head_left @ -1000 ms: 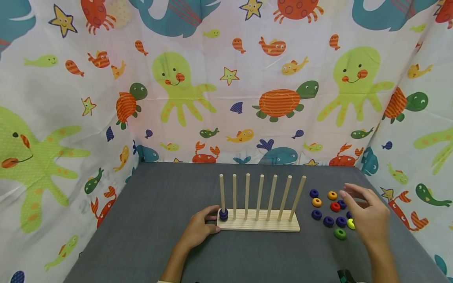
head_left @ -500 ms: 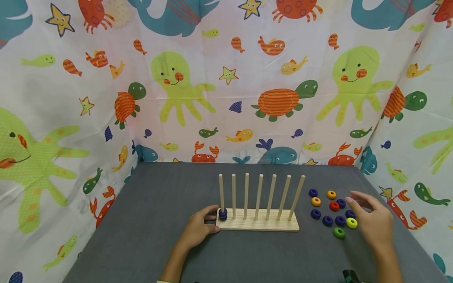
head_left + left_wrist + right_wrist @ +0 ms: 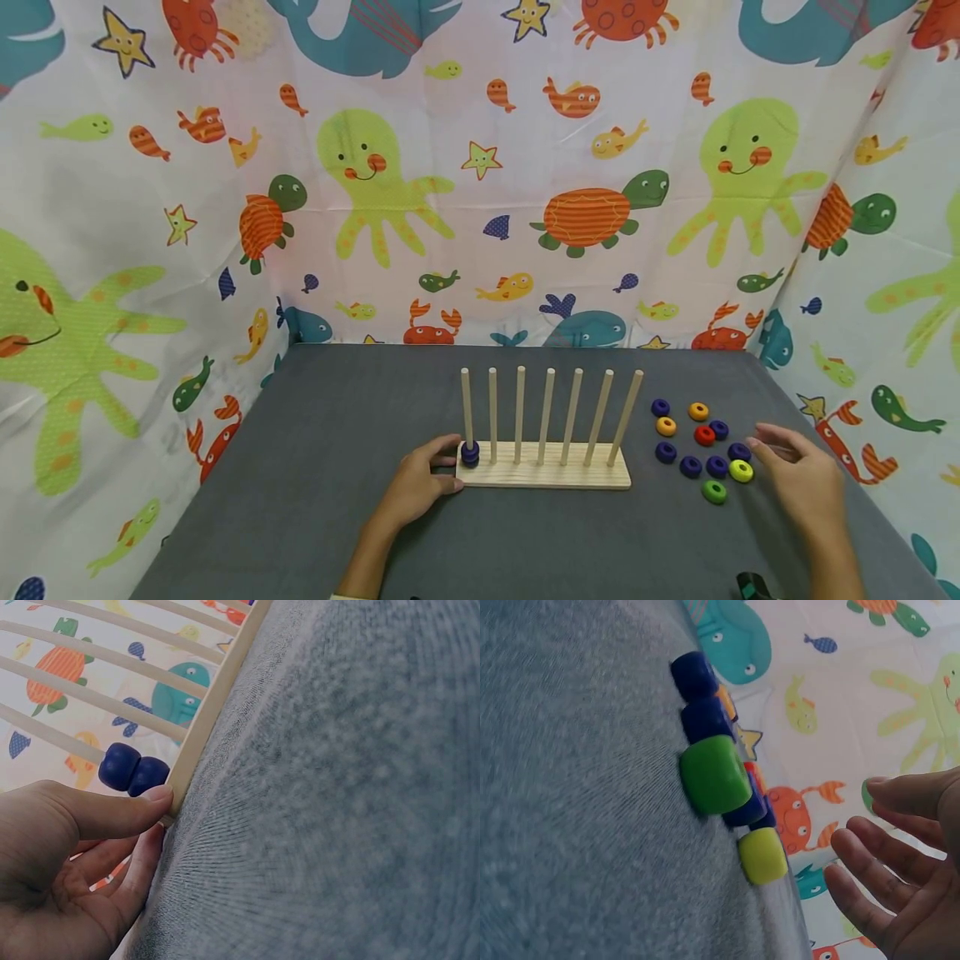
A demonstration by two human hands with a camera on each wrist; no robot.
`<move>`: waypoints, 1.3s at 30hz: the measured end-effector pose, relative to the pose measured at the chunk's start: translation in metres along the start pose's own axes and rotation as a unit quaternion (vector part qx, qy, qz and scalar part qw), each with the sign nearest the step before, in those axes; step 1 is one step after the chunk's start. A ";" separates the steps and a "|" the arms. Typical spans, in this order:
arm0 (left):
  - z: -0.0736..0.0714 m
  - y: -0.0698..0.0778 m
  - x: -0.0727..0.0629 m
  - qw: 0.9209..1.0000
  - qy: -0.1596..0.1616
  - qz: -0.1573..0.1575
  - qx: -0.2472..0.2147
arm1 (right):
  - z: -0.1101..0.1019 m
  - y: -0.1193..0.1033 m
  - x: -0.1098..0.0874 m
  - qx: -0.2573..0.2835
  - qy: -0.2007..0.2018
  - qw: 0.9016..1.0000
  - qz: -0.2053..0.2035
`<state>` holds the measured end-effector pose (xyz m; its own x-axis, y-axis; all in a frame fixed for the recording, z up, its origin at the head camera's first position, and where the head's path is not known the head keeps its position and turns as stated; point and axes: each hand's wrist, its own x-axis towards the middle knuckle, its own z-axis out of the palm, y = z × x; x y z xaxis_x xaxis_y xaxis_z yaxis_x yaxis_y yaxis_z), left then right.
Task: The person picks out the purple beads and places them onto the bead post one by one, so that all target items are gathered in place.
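Note:
A pale wooden peg board (image 3: 543, 476) with several upright pegs stands on the table. Its leftmost peg carries two stacked dark blue beads (image 3: 470, 454). At that left end my left hand (image 3: 422, 483) pinches the base, and the left wrist view shows the thumb (image 3: 142, 810) on the edge with the fingers beneath. My right hand (image 3: 806, 483) hovers beside the loose beads, fingers loosely bent and nothing between them. Nearest to it lie a yellow bead (image 3: 741, 471) and a blue bead (image 3: 738, 452). A green bead (image 3: 715, 492) sits closest to the front of the group.
Other loose beads lie right of the board: a red bead (image 3: 704, 436), an orange bead (image 3: 698, 411) and several blue ones. A patterned cloth (image 3: 420, 183) rises behind the grey table (image 3: 360, 400). A dark object (image 3: 752, 585) shows at the bottom edge.
My right hand has shifted right and nearer to me, uncovering the yellow bead and a blue bead beside it. My left hand has stayed at the board's end.

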<state>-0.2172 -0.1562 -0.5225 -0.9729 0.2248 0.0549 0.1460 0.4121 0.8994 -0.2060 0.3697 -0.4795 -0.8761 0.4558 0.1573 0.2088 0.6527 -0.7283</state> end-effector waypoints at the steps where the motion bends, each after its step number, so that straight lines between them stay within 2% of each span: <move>1: 0.000 0.000 0.000 1.000 0.000 -0.001 0.000 | -0.001 0.001 0.001 -0.008 -0.009 1.000 0.004; 4: 0.000 0.001 0.000 1.000 0.002 0.000 0.002 | -0.003 0.003 0.005 -0.021 -0.036 0.999 0.017; 8: 0.000 0.001 0.000 1.000 0.001 0.001 0.007 | -0.003 0.008 0.007 -0.037 -0.060 0.997 0.012; 12: 0.000 0.002 -0.001 1.000 0.001 0.002 0.010 | -0.003 0.012 0.008 -0.050 -0.065 0.997 0.003; 20: 0.001 0.001 0.000 1.000 0.003 -0.001 0.009 | -0.001 0.015 0.009 -0.033 -0.086 0.996 0.016; 29: 0.001 0.001 -0.001 1.000 0.004 -0.003 0.006 | 0.003 0.020 0.013 -0.027 -0.089 0.995 0.037; 39: 0.001 -0.001 0.000 1.000 0.006 0.001 0.006 | 0.013 0.032 0.020 -0.051 -0.082 0.995 0.012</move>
<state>-0.2176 -0.1563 -0.5240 -0.9747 0.2151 0.0612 0.1494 0.4226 0.8939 -0.2227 0.3923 -0.5085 -0.9279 0.3723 0.0225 0.2665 0.7041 -0.6582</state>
